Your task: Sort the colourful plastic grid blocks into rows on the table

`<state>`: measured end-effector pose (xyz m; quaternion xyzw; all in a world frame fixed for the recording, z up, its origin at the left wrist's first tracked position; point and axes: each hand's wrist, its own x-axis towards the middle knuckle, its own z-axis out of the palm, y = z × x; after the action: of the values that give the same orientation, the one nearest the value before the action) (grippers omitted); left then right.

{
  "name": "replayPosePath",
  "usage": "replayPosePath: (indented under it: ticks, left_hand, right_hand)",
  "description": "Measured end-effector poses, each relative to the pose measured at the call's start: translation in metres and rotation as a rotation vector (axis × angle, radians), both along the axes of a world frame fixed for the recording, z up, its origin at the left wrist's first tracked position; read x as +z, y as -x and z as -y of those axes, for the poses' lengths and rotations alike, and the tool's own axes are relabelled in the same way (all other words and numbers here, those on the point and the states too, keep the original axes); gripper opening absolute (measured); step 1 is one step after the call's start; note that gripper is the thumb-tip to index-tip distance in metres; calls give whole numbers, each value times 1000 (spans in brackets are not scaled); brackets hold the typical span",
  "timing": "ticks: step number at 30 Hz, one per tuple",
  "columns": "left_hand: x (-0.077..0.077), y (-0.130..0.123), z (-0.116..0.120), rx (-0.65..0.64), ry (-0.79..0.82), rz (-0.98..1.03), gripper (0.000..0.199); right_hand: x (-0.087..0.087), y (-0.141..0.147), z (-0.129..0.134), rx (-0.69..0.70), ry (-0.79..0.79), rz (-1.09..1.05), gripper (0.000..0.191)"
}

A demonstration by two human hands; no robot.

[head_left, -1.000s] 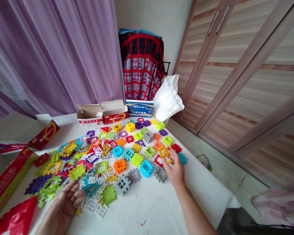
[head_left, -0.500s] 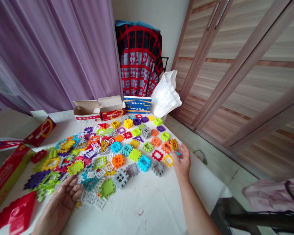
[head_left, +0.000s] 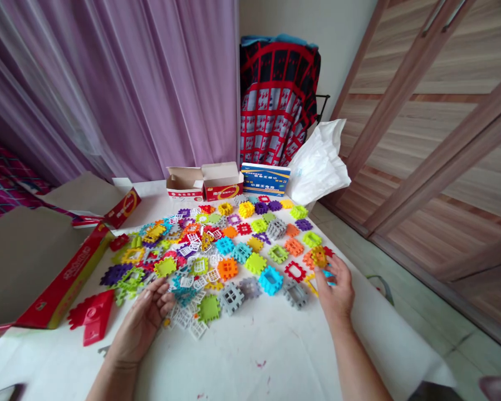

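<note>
At the right side of the table, my right hand (head_left: 337, 284) has its thumb and fingers closed around the edge of a yellow notched plastic building block (head_left: 318, 257). An orange block (head_left: 308, 259) lies beside it, and a light blue piece (head_left: 328, 274) shows partly behind the fingers. My left hand (head_left: 147, 312) rests palm inward at the near left of the pile, its fingers loosely bent and apart, holding nothing. Close to it are white lattice window pieces (head_left: 183, 318), a lime green square block (head_left: 209, 308) and a red roof-like piece (head_left: 92, 316).
Many coloured blocks cover the white-clothed table (head_left: 250, 356). Open cartons (head_left: 45, 267) stand at left, with small red boxes (head_left: 223, 186), a blue box (head_left: 265, 179) and a white plastic bag (head_left: 320, 164) along the back. A wooden wardrobe (head_left: 442, 128) stands beyond the right edge.
The view has turned left, so the scene sits further right and more of the left carton shows. The yellow block has shifted slightly against its neighbours at my right fingertips. My left hand stays loosely bent.
</note>
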<state>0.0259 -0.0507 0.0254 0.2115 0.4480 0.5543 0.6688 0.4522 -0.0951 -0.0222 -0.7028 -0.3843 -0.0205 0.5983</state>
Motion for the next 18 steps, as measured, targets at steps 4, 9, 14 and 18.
replayPosePath:
  ticks: [4,9,14,18]
  left_hand:
    - [2,-1,2,1,-4,9,43]
    - [3,-1,3,6,7,12,43]
    - [-3,5,-2,20,70,6,48]
    - [-18,14,-5,8,127,7,53]
  right_hand:
    - [2,5,2,30,25,20,62]
    - [14,-8,-5,117,107,56,67]
    - [48,-46,-66,161,245,135,69]
    - [74,-65,-143,189,478,109,57]
